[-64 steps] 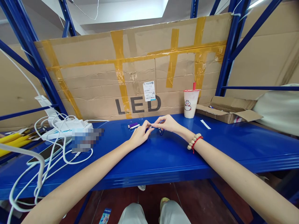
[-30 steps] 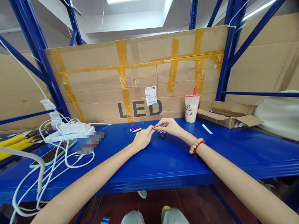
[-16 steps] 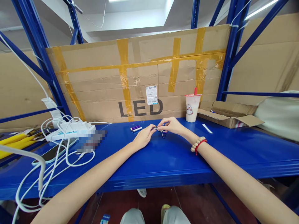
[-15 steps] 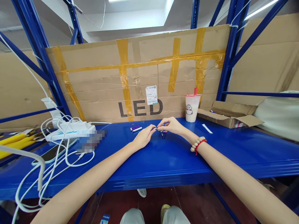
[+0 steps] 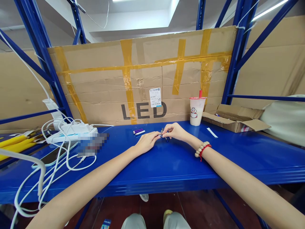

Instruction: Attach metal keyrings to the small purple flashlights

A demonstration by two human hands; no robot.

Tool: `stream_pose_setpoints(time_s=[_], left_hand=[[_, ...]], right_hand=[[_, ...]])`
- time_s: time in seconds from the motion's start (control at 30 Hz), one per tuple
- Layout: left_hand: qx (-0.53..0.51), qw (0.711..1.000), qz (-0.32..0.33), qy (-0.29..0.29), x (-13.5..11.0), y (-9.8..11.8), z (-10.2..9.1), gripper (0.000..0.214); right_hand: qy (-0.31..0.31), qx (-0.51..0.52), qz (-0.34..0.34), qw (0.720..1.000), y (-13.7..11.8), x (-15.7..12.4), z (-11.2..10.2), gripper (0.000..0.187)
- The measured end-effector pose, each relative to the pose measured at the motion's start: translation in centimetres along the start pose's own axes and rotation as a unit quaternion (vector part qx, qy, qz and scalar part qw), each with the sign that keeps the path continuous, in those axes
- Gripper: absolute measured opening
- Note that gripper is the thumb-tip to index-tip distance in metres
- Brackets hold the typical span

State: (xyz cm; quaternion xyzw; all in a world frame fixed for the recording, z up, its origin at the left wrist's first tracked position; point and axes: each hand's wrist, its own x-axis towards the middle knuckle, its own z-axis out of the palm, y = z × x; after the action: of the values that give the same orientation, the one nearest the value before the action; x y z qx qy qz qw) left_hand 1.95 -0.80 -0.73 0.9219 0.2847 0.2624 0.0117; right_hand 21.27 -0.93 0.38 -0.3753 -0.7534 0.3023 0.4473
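Note:
My left hand (image 5: 145, 142) and my right hand (image 5: 174, 131) meet over the blue shelf (image 5: 166, 159), fingertips pinched together on a small metal piece with a dark clip (image 5: 164, 134). The piece is too small to name. Both hands hover just above the shelf surface. My right wrist wears a bead bracelet with a red cord (image 5: 201, 149). Two small purple and silver cylinders (image 5: 138, 131) lie on the shelf just left of my left hand.
A taped cardboard sheet marked LED (image 5: 143, 82) stands behind. A drink cup with red straw (image 5: 197, 109) and an open cardboard box (image 5: 234, 118) sit at back right. White cables and a power strip (image 5: 71, 130), a phone (image 5: 53, 155) and yellow items (image 5: 14, 143) lie left.
The hands have stayed joined on the small piece, shifting slightly lower and right. The camera view has tilted a little.

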Motion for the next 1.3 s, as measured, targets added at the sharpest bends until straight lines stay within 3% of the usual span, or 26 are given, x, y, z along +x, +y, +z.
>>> stream_pose_setpoints(time_s=[0.27, 0.67, 0.9, 1.3], left_hand=[[0.014, 0.998, -0.036, 0.045, 0.0, -0.2, 0.2, 0.027], [0.045, 0.995, -0.022, 0.089, 0.0, 0.1, 0.1, 0.02], [0.042, 0.995, -0.041, 0.08, 0.0, 0.4, -0.1, 0.022], [0.019, 0.996, -0.059, 0.064, 0.1, 0.7, -0.5, 0.023]], right_hand=[[0.033, -0.054, -0.031, 0.998, 0.5, 0.2, 0.4, 0.032], [0.003, -0.053, 0.051, 0.997, -0.1, 0.0, 0.3, 0.041], [0.009, -0.052, 0.089, 0.995, -0.8, -0.1, 0.3, 0.04], [0.022, -0.034, 0.091, 0.995, -0.8, -0.1, 0.2, 0.042]])
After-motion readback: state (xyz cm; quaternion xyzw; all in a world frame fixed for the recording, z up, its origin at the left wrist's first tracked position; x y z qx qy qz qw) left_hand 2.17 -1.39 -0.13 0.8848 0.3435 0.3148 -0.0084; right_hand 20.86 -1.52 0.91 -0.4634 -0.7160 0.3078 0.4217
